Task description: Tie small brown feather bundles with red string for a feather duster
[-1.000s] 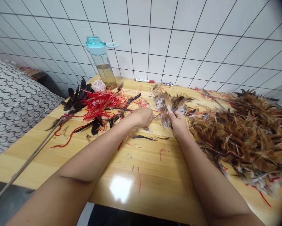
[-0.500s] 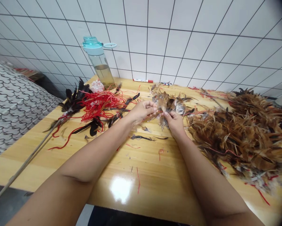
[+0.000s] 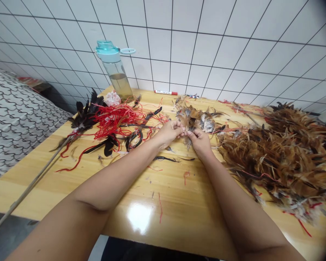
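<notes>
My left hand [image 3: 168, 132] and my right hand [image 3: 199, 141] meet fingertip to fingertip over the wooden table [image 3: 152, 195], both pinched on a small clump of brown and grey feathers [image 3: 197, 120]. The clump lies just beyond my fingers. A tangle of red string [image 3: 114, 119] mixed with black feathers [image 3: 88, 112] lies to the left of my left hand. A single dark feather [image 3: 165, 158] lies on the table under my wrists.
A big heap of brown feathers [image 3: 288, 152] covers the table's right side. A clear water bottle with a teal lid [image 3: 115, 70] stands at the back by the tiled wall, with a red-capped marker [image 3: 166, 92] beside it. A thin stick [image 3: 29, 188] juts off the left edge.
My left hand has moved right and up from the table to meet my right hand at the feather clump. Both now pinch it close together.
</notes>
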`<act>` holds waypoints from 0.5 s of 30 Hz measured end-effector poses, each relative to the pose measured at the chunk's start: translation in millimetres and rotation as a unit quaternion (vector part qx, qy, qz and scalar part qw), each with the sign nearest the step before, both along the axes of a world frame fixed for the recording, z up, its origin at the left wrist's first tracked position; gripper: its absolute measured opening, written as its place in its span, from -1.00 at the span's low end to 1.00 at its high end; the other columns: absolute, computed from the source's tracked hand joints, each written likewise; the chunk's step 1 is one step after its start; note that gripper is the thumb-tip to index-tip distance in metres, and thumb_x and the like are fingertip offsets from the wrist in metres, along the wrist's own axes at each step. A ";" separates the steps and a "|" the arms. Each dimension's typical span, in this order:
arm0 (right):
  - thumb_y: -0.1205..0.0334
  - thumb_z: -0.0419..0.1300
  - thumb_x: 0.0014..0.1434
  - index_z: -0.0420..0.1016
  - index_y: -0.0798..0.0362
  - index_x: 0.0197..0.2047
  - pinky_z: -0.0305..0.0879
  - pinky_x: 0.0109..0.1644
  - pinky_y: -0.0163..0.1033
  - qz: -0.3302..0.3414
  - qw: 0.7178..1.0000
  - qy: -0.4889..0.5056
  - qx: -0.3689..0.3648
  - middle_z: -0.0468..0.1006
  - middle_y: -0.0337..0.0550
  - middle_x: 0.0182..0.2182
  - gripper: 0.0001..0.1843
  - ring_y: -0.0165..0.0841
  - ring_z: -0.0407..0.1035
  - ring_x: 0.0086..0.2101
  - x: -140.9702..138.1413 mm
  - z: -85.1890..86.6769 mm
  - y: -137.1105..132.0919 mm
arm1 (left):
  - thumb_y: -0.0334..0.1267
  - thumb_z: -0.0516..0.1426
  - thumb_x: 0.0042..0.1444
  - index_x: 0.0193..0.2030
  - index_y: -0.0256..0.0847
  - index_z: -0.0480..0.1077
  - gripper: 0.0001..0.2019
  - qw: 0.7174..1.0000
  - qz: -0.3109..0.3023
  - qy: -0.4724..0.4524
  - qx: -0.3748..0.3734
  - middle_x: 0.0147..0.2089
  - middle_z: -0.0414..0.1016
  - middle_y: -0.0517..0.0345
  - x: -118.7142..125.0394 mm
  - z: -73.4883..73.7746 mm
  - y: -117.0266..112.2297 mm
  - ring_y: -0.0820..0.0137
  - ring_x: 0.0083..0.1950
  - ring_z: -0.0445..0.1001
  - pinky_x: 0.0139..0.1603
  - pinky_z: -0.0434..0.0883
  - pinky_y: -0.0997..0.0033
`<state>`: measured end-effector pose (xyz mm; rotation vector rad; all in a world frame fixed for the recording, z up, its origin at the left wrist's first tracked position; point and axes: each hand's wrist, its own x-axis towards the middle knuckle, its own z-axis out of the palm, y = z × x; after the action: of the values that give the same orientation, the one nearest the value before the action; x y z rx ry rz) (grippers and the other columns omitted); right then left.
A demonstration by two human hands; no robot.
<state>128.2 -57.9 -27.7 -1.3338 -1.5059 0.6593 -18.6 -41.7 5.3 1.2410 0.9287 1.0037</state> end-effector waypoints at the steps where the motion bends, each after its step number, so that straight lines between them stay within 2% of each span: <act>1: 0.13 0.14 0.04 0.26 0.03 -0.64 0.11 -0.36 -0.27 0.005 1.000 -0.007 0.003 0.18 -0.30 -0.61 -0.71 -0.41 0.13 -0.48 -0.1 0.6 -0.2 | -0.38 0.18 -0.01 -0.44 -0.30 0.28 -0.88 1.000 0.005 0.001 0.002 -0.53 0.36 0.26 0.0 0.6 -0.6 0.62 -0.54 0.26 -0.46 0.20 0.58; 4: 0.15 0.12 0.04 0.28 0.03 -0.63 0.11 -0.34 -0.26 0.016 1.000 -0.021 0.008 0.20 -0.29 -0.60 -0.73 -0.40 0.13 -0.48 -0.3 1.2 -0.1 | -0.40 0.18 -0.04 -0.45 -0.29 0.26 -0.87 1.000 0.007 0.000 0.022 -0.56 0.29 0.32 0.4 2.4 -3.0 0.61 -0.54 0.21 -0.43 0.18 0.57; 10: 0.13 0.13 0.00 0.07 0.01 -0.68 0.11 -0.35 -0.26 0.020 1.000 -0.008 0.018 0.12 -0.31 -0.61 -0.64 -0.42 0.10 -0.49 -0.4 -0.1 0.9 | -0.38 0.20 -0.08 -0.46 -0.30 0.29 -0.87 0.998 0.013 0.011 0.054 -0.50 0.26 0.30 1.9 0.2 -4.5 0.59 -0.45 0.21 -0.37 0.16 0.57; 13: 0.13 0.13 0.00 0.11 0.01 -0.66 0.13 -0.34 -0.25 0.030 0.999 -0.007 0.022 0.15 -0.30 -0.60 -0.67 -0.41 0.13 -0.48 0.8 -2.2 2.4 | -0.37 0.23 -0.11 -0.45 -0.30 0.29 -0.85 0.999 0.006 -0.005 0.050 -0.49 0.28 0.30 1.7 -1.0 -3.6 0.59 -0.44 0.24 -0.37 0.18 0.57; 15: 0.13 0.12 0.01 0.21 0.02 -0.63 0.15 -0.32 -0.23 0.040 0.999 -0.011 0.018 0.20 -0.28 -0.59 -0.72 -0.38 0.16 -0.46 1.9 -4.9 3.7 | -0.36 0.24 -0.11 -0.44 -0.30 0.28 -0.82 0.999 -0.013 -0.020 0.034 -0.50 0.31 0.28 0.8 -1.5 -2.8 0.58 -0.45 0.28 -0.39 0.19 0.57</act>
<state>130.1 -54.2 -32.6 -1.2634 -1.5883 0.6661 -17.8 -44.5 3.8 1.2823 0.8507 1.0432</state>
